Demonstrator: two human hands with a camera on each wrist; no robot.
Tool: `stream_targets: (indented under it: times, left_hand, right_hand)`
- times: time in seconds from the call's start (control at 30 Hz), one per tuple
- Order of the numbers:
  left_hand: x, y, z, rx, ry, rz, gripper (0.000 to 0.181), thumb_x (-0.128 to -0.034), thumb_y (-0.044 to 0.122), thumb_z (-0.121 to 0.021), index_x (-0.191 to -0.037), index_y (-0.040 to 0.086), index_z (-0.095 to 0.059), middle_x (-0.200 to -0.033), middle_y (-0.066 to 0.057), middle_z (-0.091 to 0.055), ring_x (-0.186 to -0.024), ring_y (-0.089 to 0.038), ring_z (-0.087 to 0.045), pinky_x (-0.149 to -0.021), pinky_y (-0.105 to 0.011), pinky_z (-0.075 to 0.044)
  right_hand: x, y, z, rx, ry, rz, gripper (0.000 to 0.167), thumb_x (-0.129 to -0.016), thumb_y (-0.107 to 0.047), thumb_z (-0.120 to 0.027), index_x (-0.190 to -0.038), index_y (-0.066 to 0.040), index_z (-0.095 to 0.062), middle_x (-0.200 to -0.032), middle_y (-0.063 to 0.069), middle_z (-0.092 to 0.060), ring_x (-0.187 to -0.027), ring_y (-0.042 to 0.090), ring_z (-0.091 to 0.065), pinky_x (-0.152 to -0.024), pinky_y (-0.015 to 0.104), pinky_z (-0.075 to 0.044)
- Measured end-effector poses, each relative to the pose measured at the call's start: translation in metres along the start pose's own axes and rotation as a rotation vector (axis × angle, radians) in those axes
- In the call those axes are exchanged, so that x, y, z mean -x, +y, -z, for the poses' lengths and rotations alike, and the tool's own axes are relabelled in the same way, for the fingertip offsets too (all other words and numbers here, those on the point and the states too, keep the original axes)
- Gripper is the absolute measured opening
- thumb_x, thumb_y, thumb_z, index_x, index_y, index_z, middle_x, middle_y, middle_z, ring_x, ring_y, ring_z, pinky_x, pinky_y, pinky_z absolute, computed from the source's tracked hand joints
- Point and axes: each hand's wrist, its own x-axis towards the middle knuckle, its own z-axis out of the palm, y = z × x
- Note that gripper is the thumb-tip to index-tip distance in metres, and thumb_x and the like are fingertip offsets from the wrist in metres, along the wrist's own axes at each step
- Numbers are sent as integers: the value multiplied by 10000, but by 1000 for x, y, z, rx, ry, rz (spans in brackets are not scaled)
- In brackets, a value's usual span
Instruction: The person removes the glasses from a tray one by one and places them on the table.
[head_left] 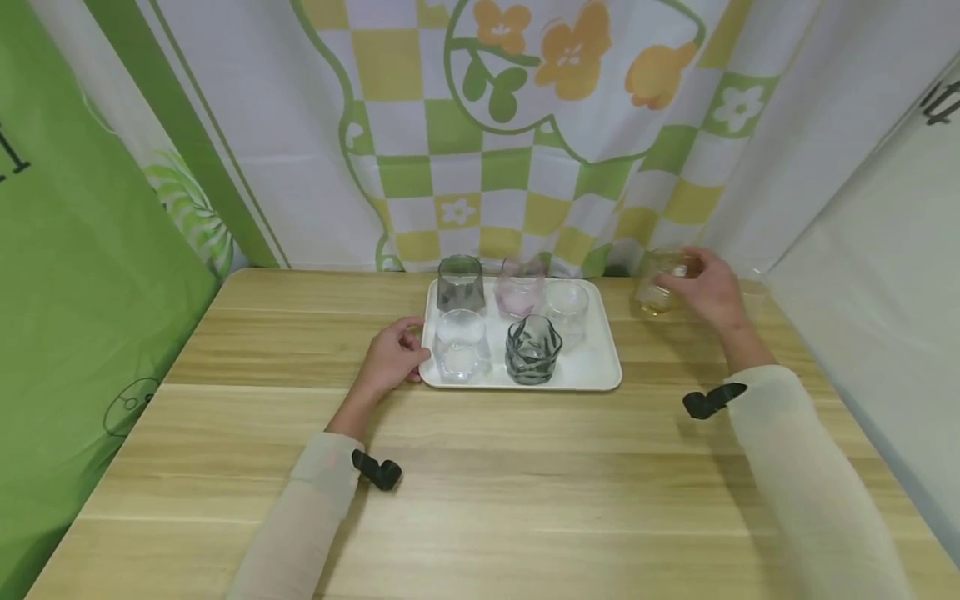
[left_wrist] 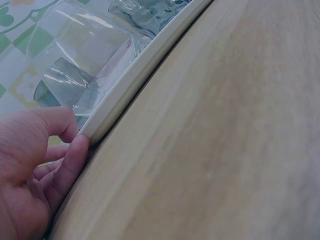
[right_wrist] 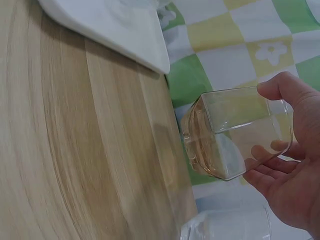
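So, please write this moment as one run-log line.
left grip: holds tray edge | right grip: holds amber glass | on tray: five glasses | nearby: clear glass

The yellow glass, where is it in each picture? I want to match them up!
Head: the yellow glass is right of the middle, in the right hand.
Left wrist: it is not in this picture.
Right wrist: just right of the middle, in that same hand.
Shared landmark: the white tray, near the middle in the head view, upper left in both wrist views.

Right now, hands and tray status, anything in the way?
Left hand holding tray by edge. Right hand gripping amber glass, right of tray. Possible obstacles: five glasses on tray.
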Motion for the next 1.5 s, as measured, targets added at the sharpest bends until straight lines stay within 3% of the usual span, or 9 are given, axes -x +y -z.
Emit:
stream_targets:
  times: [0.13, 0.6, 1.2, 1.5]
  left_hand:
    - [0, 0, 1, -6, 2, -6, 593, -881, -18, -686, -1452, 23, -530, -900, -138, -577, -580, -221, -618, -526, -362, -629]
    - [1, 0, 1, 3, 3, -5, 585, -884, -20, -687, -1447, 24, -535, -895, -137, -576, -573, -207, -609, -517, -345, -624]
    - [2, -2, 2, -2, -2, -21, 576, -886, -2, -683, -1442, 25, -537, -890, -137, -584, -582, -222, -621, -524, -354, -627]
    - [1, -1, 1, -15, 0, -16, 574, -887, -2, -689, -1440, 30, -540, -894, -135, -589, -572, -214, -619, -521, -352, -627]
  right_hand:
    - [-1, 4, 4, 12, -10, 2, 847, -942, -389, -728, -1555, 51, -344, -1373, 330, -497, -1228, 443, -476, -1024, 574, -436]
    - [5, 12, 12, 68, -61, -24, 813, -963, -416, -682, -1519, 91, -374, -1379, 365, -463, -1258, 508, -443, -1047, 650, -407]
    - [5, 23, 15, 108, -86, -5, 734, -966, -362, -697, -1455, 121, -440, -1345, 380, -483, -1228, 517, -466, -1022, 654, -416]
    - [5, 25, 20, 81, -127, -46, 869, -986, -381, -673, -1568, 102, -246, -1486, 399, -383, -1352, 566, -377, -1098, 678, -366]
